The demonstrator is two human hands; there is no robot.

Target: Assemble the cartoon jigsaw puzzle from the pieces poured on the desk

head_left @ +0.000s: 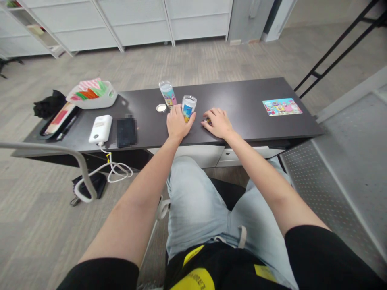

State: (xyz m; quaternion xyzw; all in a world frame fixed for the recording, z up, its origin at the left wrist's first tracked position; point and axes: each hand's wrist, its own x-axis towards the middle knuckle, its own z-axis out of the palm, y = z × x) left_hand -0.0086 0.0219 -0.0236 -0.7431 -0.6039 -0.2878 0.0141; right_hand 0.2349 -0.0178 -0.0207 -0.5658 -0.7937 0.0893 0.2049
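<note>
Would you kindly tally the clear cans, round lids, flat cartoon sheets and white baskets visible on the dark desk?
Clear cans: 2
Round lid: 1
Flat cartoon sheet: 1
White basket: 1
Total: 5

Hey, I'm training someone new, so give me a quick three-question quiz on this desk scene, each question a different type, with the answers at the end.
1. What is the left hand gripping? a) a black pen; b) a clear jar with a printed label; c) a white cable
2. True or false: the cartoon-printed card lies on the dark desk to the right of the right hand.
3. What round thing lies just left of the second jar?

Key:
1. b
2. True
3. A lid
</note>
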